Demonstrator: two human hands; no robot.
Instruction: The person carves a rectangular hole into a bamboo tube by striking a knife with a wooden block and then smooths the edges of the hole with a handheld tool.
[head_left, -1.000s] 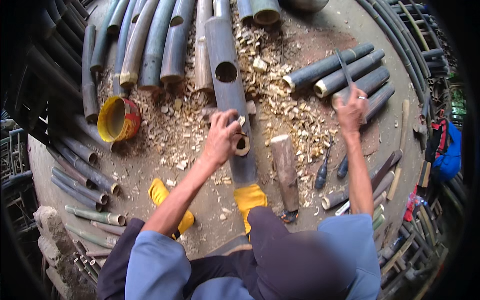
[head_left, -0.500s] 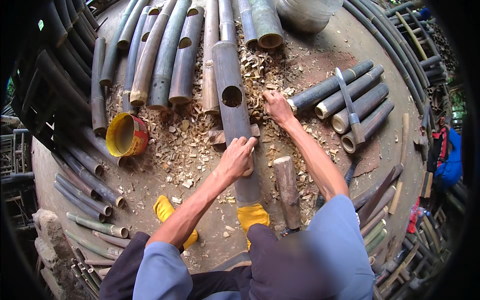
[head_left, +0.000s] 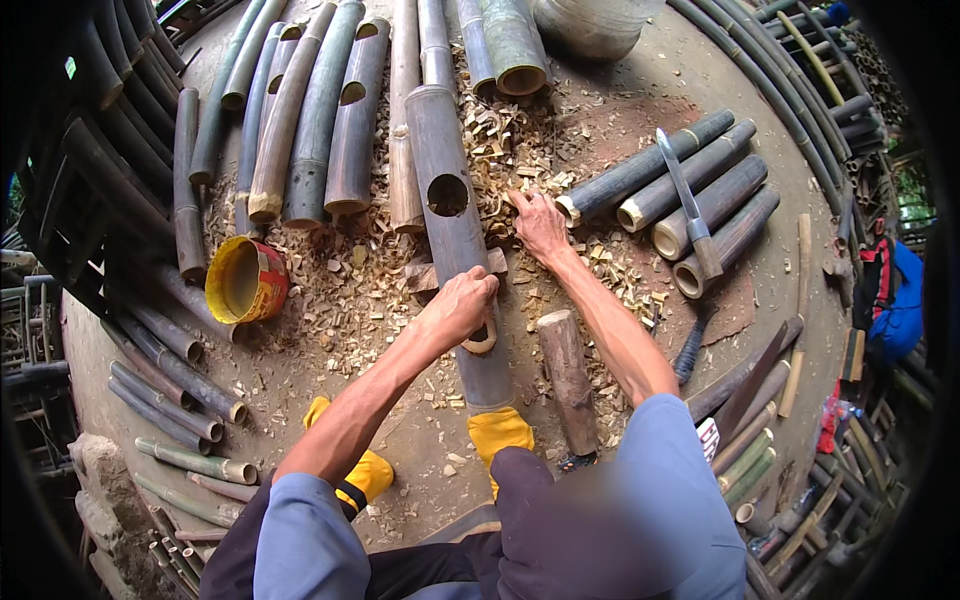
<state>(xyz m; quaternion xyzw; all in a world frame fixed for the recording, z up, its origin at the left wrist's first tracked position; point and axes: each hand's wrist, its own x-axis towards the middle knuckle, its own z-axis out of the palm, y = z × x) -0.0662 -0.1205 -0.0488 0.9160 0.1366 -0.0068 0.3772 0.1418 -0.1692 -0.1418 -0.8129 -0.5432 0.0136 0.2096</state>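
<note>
Lying frame-right, the knife (head_left: 684, 196) now frees the right hand (head_left: 541, 226), narrowed near central chips (head_left: 503, 154). The left hand (head_left: 462, 305) curls on the bamboo tube (head_left: 455, 240); neither's contents show.

Bare forearms (head_left: 383, 388) slant inward, the left hand (head_left: 462, 304) curled knuckles-up, the right hand (head_left: 541, 225) bent and farther forward.

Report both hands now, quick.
Left hand: closed, at the lower hole of the bamboo tube; anything gripped is hidden.
Right hand: fingers partly curled by wood chips; cannot tell if holding any.
</note>
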